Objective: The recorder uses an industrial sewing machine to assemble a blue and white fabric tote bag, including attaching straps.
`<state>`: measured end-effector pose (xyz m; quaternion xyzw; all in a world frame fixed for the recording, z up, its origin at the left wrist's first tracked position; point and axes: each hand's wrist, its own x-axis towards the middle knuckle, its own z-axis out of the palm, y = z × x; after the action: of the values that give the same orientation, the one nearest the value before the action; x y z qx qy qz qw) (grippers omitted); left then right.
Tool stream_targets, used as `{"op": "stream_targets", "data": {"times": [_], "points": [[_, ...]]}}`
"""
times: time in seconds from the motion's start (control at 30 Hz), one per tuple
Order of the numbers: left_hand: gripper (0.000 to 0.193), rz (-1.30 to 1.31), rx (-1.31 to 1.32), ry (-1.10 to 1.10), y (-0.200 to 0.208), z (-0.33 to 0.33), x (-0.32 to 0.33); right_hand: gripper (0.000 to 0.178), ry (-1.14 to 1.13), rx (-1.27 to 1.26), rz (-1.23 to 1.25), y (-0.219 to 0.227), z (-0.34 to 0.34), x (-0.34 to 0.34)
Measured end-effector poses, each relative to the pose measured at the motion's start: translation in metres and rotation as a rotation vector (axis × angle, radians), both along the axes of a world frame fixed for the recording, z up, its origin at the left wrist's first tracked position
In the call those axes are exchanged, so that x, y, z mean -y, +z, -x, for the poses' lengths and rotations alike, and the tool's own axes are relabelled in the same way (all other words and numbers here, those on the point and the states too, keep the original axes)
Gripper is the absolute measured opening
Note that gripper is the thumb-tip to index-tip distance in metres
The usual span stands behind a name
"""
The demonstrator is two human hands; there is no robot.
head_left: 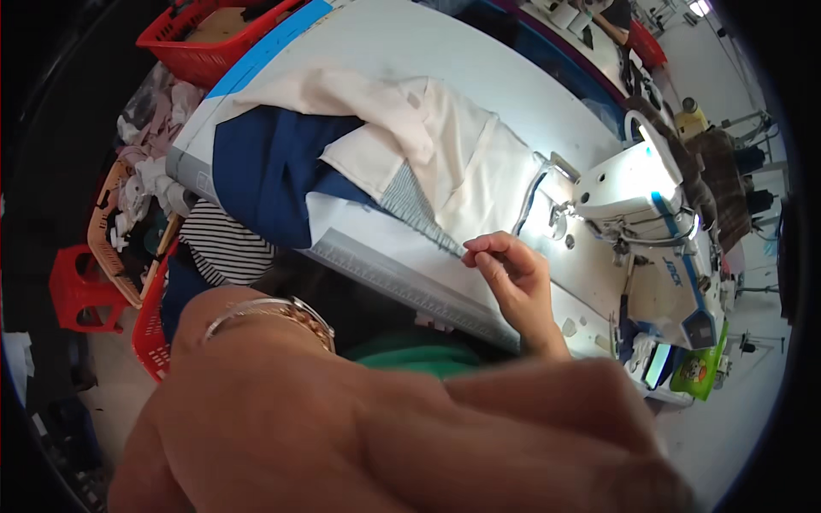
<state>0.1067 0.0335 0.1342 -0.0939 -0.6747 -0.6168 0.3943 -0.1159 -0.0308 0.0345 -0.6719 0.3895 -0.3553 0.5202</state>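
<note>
My right hand (517, 286) is closed in a pinch, thumb against fingers, at the lower tip of a grey-striped fabric strip (410, 201). That strip borders a cream fabric piece (466, 150), which lies in loose folds and runs toward the sewing machine's needle area. Navy fabric (265, 167) lies beside it on the left and hangs over the table's near edge. My left hand (410, 427) is raised very close, large and blurred across the bottom, with a watch and bracelet on its wrist; its fingers are too smeared to read.
A white sewing machine (629, 188) with its lamp lit stands at the right of the white table (376, 30). A ruler strip (385, 278) runs along the near edge. Red basket (214, 60), peach crate (111, 222) and red stool (81, 291) stand at left.
</note>
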Motion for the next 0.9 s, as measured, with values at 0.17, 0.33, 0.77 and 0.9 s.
{"op": "stream_targets", "data": {"times": [0.17,0.33,0.77,0.9], "points": [[0.029,-0.037,-0.031,-0.004,-0.01,-0.003,-0.008,0.014,0.03,-0.014,-0.066,-0.001,0.001,-0.003],[0.024,-0.031,-0.044,0.017,-0.009,-0.008,-0.012,0.016,0.041,-0.1,0.032,-0.004,-0.001,0.015],[0.011,0.038,-0.032,0.13,0.004,-0.026,-0.014,0.029,0.145,-0.592,0.569,-0.004,-0.02,0.016],[0.007,0.058,-0.071,0.361,-0.007,-0.06,-0.002,0.027,0.129,-0.641,0.577,0.008,-0.033,0.042]]}}
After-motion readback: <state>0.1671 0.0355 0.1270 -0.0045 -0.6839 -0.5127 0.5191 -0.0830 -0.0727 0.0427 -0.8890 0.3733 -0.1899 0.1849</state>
